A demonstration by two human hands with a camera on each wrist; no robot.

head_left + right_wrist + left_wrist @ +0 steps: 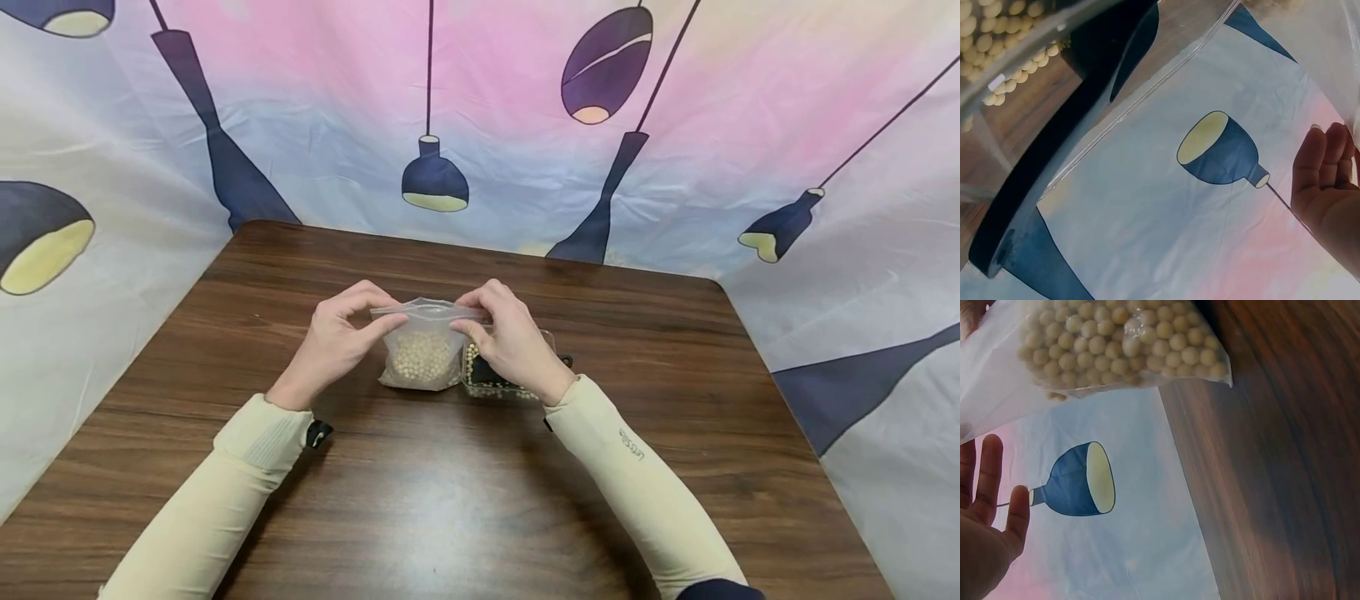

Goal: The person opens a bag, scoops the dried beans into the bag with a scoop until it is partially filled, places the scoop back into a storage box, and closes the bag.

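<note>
A clear zip-top bag [422, 360] of round, pale beans stands upright on the table, its top edge raised. At the left end of that edge, my left hand [330, 340] pinches the plastic between thumb and fingers. My right hand [512, 337] pinches the right end the same way. In the left wrist view the beans [1125, 347] fill the bag's lower part, and the other fingers of the left hand [991, 519] stand extended. Similar fingers of the right hand [1329, 181] show at the edge of the right wrist view.
Right of the bag, partly under my right hand, stands a clear container [501, 395] with more beans. A black scoop [486, 372] lies in it, its handle [1035, 162] sticking out to the right. The brown table [420, 492] meets a printed cloth backdrop [330, 158] behind.
</note>
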